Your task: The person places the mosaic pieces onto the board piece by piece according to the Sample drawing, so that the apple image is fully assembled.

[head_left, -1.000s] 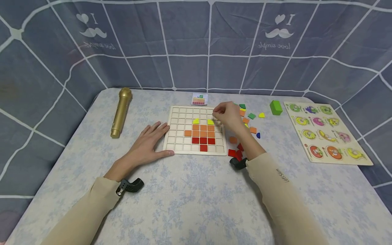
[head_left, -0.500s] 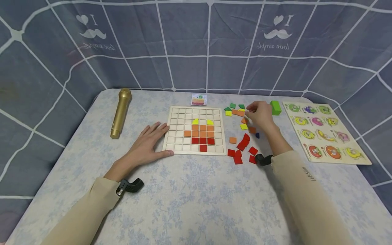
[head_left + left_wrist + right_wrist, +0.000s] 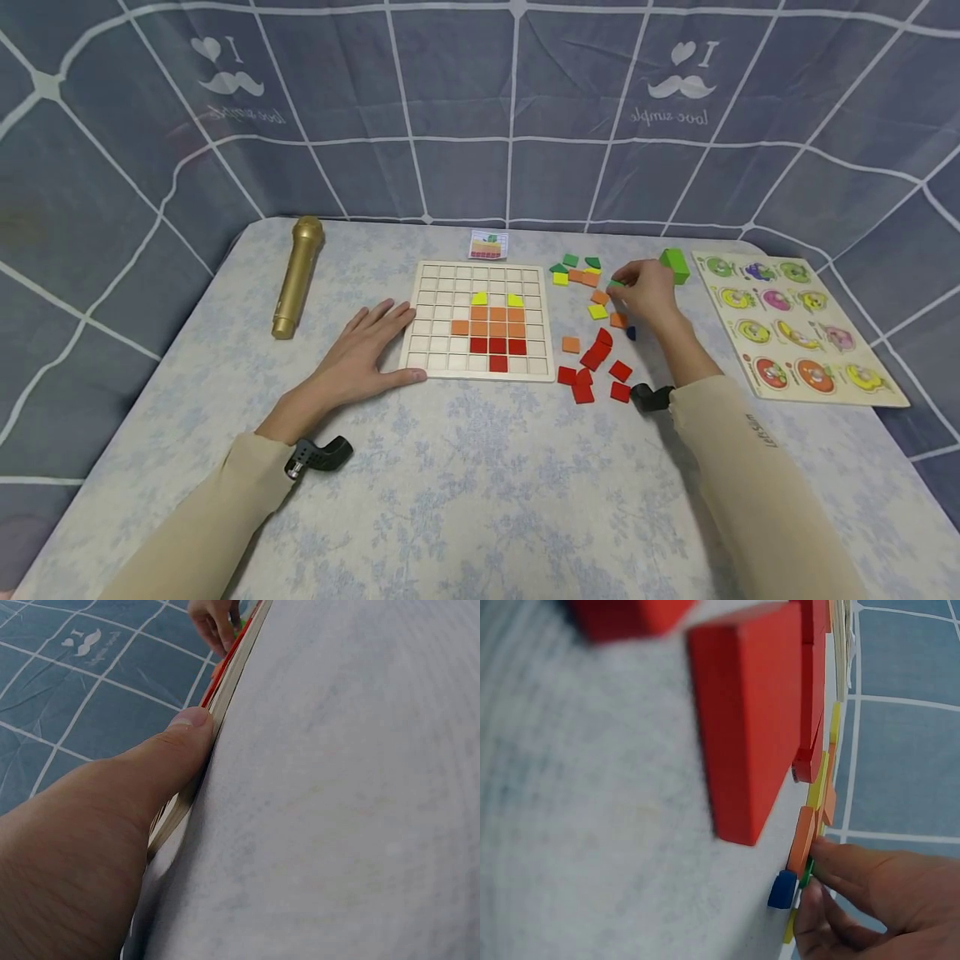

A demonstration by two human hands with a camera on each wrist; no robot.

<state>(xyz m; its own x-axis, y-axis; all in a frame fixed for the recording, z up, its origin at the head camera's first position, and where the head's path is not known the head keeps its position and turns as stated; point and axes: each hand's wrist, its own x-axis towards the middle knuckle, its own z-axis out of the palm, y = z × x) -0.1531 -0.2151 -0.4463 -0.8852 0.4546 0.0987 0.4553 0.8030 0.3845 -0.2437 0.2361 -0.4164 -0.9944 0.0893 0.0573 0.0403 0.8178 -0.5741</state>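
My right hand (image 3: 647,292) has left the board (image 3: 427,321) and now pinches a green tile (image 3: 616,284) at its three o'clock; my left hand (image 3: 360,350) lies flat, steadying the board.

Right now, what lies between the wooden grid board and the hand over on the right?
In the head view, loose tiles lie between the grid board and the right hand: orange, yellow and red.

The right hand (image 3: 647,293) has left the grid board (image 3: 480,321) and moved right to the loose pieces, where its fingers (image 3: 838,864) now pinch a green tile (image 3: 616,285). The yellow piece near it is now hidden.
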